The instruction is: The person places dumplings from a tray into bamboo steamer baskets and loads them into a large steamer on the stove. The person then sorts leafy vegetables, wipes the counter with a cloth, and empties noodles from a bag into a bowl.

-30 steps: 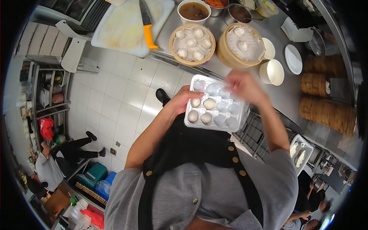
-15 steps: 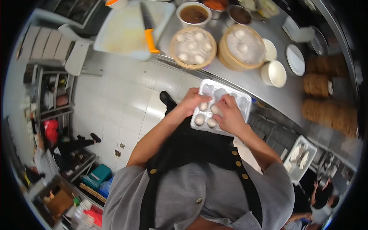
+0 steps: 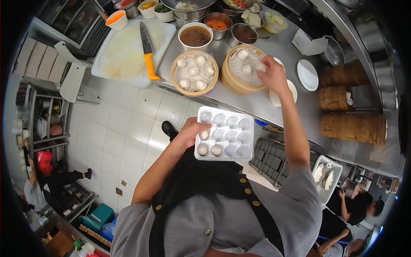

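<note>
I'd watch for a dented dumpling [image 3: 260, 67] or tipped tray [image 3: 231, 137].
Right hand [image 3: 274, 77] pinches it at the steamer [image 3: 228, 80], perhaps too hard; left hand [image 3: 191, 132] grips just one tray side, inviting tilt.

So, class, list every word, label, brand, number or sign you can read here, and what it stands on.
None: no text can be read.
Plastic tray, knife: no legible marking.
Stacked bamboo steamers: no legible marking.
Red bag, teal box: too small and blurred to tell.
</note>
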Demonstrator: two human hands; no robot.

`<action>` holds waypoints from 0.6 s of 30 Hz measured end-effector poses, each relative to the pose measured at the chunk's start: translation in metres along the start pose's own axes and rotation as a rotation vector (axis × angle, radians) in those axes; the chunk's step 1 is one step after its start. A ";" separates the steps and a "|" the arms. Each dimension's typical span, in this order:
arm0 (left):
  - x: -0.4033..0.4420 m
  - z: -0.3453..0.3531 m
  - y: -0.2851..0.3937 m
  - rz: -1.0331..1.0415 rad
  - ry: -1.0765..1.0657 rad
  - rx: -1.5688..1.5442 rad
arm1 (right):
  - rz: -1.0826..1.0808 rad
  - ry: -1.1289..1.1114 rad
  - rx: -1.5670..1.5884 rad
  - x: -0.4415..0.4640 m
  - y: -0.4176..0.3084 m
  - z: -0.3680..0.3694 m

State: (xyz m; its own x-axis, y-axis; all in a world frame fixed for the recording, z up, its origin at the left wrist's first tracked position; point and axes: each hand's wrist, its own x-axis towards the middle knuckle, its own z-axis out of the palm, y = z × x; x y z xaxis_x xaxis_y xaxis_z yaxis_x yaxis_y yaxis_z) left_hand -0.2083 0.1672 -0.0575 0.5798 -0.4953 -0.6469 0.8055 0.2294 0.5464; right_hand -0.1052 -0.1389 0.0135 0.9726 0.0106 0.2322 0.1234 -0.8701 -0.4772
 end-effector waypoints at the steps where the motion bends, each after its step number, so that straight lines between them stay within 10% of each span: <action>1: -0.001 0.000 0.000 -0.005 0.007 0.012 | -0.023 -0.028 -0.024 0.014 0.017 0.008; 5: -0.003 -0.004 -0.002 0.002 -0.023 -0.012 | -0.240 0.065 -0.261 0.020 0.051 0.032; 14: 0.001 -0.013 -0.005 0.084 0.047 0.332 | 0.032 0.143 -0.245 0.024 0.021 0.027; 18: 0.005 -0.019 -0.012 0.118 0.043 0.338 | -0.108 -0.316 0.206 -0.061 -0.078 0.028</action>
State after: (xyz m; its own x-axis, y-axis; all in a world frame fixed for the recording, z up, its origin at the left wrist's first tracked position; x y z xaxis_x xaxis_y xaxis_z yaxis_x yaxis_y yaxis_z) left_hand -0.2129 0.1779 -0.0769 0.6770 -0.4449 -0.5863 0.6508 -0.0101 0.7591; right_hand -0.1687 -0.0572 0.0126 0.9605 0.2762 0.0332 0.2343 -0.7388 -0.6319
